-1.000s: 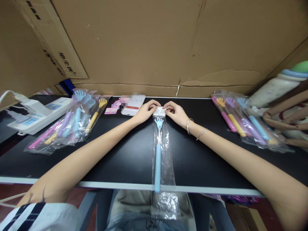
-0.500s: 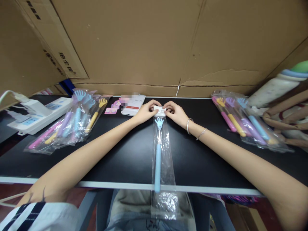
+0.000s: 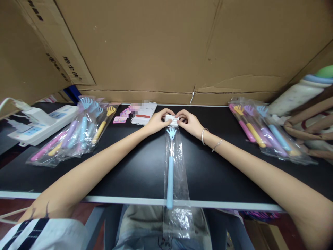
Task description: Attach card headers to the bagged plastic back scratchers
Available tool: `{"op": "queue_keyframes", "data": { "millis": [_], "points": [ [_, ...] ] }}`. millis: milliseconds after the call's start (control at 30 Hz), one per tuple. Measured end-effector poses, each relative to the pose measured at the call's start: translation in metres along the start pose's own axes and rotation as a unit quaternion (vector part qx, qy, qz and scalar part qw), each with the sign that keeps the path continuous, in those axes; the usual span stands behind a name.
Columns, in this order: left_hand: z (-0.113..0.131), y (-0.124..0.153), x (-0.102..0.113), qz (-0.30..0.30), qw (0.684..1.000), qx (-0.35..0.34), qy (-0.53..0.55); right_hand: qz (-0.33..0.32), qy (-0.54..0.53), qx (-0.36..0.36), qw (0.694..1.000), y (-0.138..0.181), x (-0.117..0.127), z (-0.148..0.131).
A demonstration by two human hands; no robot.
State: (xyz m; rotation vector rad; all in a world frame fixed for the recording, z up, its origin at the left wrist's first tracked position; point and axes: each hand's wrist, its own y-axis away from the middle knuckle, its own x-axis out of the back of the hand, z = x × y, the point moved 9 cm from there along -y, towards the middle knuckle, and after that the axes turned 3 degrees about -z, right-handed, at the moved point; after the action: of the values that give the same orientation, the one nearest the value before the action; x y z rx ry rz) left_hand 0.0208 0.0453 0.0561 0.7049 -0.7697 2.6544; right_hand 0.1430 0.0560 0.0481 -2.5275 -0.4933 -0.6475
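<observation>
Between my hands is a small white printed card at the head end of a clear plastic bag. My left hand pinches the card's left side, thumb on its face. On the other side my right hand, with bracelets on its wrist, pinches the right side. Inside the bag lies a blue back scratcher, its hand-shaped head towards the card. The handle reaches the table's front edge, and the bag's lower end hangs over it.
Bagged back scratchers lie in a pile at the left and another at the right. Near my left hand are a phone and pink cards. A power strip stands far left, a bottle far right. Cardboard walls the back.
Both hands keep nearly the same place on the card. The card's face shows slightly more, and the bag has shifted a little to the left.
</observation>
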Motion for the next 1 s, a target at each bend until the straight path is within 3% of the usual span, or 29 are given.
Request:
{"op": "queue_keyframes", "data": {
  "millis": [1000],
  "points": [
    [0.001, 0.001, -0.002, -0.011, 1.000, -0.007, -0.023, -0.021, 0.094, 0.036, 0.995, 0.003, -0.005, -0.015]
  ]
}}
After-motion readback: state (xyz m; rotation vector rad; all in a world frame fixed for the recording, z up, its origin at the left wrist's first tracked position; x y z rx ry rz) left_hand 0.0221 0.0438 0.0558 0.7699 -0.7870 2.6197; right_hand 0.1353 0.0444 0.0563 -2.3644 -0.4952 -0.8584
